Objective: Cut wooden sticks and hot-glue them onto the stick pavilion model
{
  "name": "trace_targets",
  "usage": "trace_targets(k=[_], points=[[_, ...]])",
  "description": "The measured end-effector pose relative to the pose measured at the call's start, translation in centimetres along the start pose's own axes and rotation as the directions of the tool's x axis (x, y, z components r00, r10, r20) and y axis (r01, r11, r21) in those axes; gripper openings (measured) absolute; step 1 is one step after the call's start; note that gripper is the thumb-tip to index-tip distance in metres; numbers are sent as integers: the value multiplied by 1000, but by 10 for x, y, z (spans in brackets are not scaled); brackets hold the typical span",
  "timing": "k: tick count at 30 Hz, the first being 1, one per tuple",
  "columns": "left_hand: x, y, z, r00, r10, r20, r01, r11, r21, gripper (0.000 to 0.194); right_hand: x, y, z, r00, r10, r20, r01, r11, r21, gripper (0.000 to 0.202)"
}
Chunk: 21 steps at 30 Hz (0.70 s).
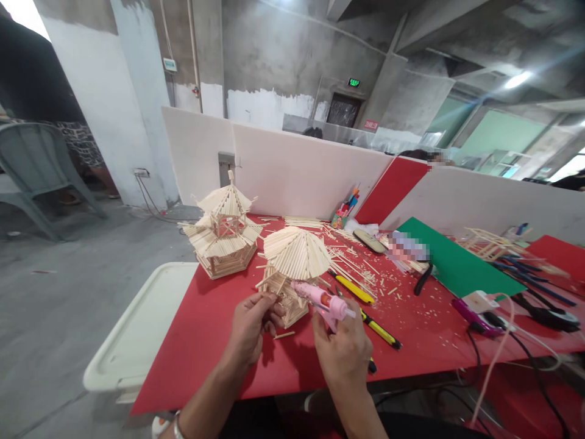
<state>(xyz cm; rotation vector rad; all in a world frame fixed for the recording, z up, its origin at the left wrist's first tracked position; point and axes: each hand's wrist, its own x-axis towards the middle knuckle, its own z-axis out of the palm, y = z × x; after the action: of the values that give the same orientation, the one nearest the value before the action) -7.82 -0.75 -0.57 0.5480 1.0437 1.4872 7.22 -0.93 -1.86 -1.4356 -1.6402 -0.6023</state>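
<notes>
My right hand (345, 344) is wrapped round a pink glue gun (322, 299), whose nozzle points left at a small pavilion model made of wooden sticks. That model has a round, cone-like stick roof (297, 253) over an open stick base (292, 314). My left hand (256, 323) is at the base's left side with thumb and fingers pinched together; what lies between them is too small to make out. Behind, on the left, stands a taller two-tiered stick pavilion (223, 235). A short loose stick (284, 335) lies just in front of the base.
Yellow utility knives (354, 288) lie right of the model on the red tabletop (219, 360), amid scattered sticks and scraps. A pen cup (339, 218), a green board (452, 259) and a purple power strip (478, 317) with cables are farther off. A white partition (301, 171) borders the back.
</notes>
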Motion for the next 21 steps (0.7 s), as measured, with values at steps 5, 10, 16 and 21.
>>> trace_targets(k=[5,10,16,21], points=[[-1,1,0,1000,13,16,-13,1000,9,22,0,0,-1,1000,-17,-4,17,1000,-1,23],[0,2,1,1000,16,12,-16,1000,12,22,1,-1,-2,1000,-9,5,9,1000,2,22],[2,0,0,1000,13,0,-13,1000,9,21,2,-2,0,1000,-10,-19,11,1000,20,22],[0,1,0,1000,-13,3,13,1000,-8,23,1,-1,1,1000,-11,-10,11,1000,10,24]])
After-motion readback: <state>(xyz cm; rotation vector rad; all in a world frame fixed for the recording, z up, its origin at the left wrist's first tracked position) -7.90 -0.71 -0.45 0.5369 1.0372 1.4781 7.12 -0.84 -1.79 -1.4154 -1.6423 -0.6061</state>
